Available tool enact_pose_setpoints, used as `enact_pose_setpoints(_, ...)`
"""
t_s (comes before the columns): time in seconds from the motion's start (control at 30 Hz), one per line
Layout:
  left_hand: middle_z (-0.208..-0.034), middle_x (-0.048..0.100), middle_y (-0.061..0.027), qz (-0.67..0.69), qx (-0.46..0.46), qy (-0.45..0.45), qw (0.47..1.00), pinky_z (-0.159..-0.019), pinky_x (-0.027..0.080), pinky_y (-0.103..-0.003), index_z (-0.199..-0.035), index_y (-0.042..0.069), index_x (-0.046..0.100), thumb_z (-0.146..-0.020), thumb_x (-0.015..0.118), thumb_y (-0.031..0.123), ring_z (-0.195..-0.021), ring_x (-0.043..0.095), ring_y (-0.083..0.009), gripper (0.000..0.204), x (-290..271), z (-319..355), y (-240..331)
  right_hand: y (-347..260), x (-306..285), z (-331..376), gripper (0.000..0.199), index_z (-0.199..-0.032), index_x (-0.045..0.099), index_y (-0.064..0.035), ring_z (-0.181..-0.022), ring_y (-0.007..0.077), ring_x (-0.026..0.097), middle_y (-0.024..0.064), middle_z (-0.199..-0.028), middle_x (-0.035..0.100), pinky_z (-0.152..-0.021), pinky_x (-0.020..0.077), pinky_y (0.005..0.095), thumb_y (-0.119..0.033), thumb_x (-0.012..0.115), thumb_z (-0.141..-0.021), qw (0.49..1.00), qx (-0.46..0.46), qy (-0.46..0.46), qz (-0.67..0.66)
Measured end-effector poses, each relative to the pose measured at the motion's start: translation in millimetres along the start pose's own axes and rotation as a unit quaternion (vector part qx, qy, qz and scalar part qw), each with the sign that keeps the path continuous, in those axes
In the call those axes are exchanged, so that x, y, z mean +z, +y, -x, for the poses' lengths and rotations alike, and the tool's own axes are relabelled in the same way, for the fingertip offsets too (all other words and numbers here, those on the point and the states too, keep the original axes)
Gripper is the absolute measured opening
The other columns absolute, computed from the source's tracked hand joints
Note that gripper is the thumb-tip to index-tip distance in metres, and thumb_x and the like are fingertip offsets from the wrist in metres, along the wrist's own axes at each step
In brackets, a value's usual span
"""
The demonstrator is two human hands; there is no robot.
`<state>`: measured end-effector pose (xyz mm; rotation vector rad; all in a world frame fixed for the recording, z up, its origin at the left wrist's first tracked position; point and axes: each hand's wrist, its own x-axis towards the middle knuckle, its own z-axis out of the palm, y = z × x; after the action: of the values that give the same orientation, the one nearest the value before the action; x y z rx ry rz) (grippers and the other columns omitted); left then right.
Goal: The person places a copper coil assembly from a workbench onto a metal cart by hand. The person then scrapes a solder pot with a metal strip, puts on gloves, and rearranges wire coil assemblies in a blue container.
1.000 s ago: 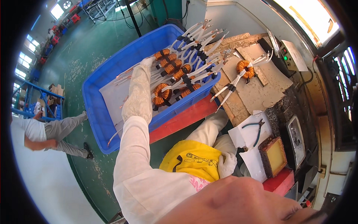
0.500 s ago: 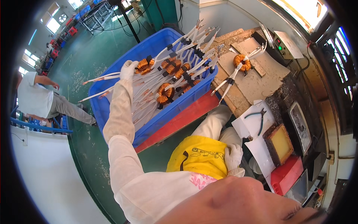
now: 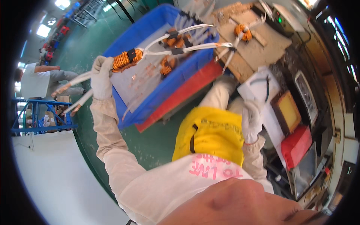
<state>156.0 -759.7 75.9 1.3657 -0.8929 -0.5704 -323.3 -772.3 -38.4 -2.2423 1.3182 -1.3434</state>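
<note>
My left hand (image 3: pixel 102 77), in a white glove, is closed on the white leads of a copper-wound coil (image 3: pixel 127 60). Bare copper ends stick out to the left of the fist. On the coil's other side, two long white leads with black tape reach right, one ending in a metal lug. The coil hangs above a blue bin (image 3: pixel 150 107), where more coils (image 3: pixel 167 65) lie, partly blurred. My right hand (image 3: pixel 251 119), also gloved, is raised beside the yellow cloth (image 3: pixel 210 135) over my lap. Its fingers look bent but are smeared by motion, and nothing shows in them.
On the wooden bench at right rests another coil (image 3: pixel 243 33). Pliers (image 3: pixel 267 88) lie on white paper, near a brown-framed yellow block (image 3: pixel 287 112) and a red box (image 3: pixel 297 146). A red board (image 3: pixel 180 97) runs below the bin. Another person (image 3: pixel 37 80) stands far left.
My left hand has lifted the coil up out of the bin and drawn it left and toward me. My right hand has risen from my lap. The view has shifted.
</note>
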Motion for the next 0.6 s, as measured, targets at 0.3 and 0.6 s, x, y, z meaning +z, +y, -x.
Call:
enact_pose_setpoints(0.3, -0.069, 0.054, -0.003, -0.066, 0.022, -0.323, 0.944, -0.062, 0.044, -0.027, -0.073, 0.001, 0.057, -0.081, 0.066, 0.004, -0.067, 0.052, -0.0083, 0.013, 108.2, 134.5, -27.7, -70.2, -0.1, -1.6, 0.053, -0.117, 0.058, -0.0066, -0.103, 0.037, 0.059, 0.0144, -0.11, 0.06, -0.096, 0.0449, 0.049, -0.02, 0.078, -0.07, 0.976, -0.095, -0.178, 0.086)
enact_pose_setpoints(0.6, -0.061, 0.054, -0.0034, -0.215, -0.14, -0.443, 0.859, -0.053, 0.041, -0.029, -0.076, 0.001, 0.058, -0.083, 0.067, 0.019, -0.056, 0.05, -0.0102, 0.021, 159.7, 226.9, -88.0, -6.8, -46.4, 107.9, 0.045, -0.111, 0.057, -0.009, -0.087, 0.0311, 0.064, 0.0123, -0.091, 0.064, -0.077, 0.0498, 0.0424, -0.024, 0.077, -0.073, 0.875, 0.112, -0.448, 0.145)
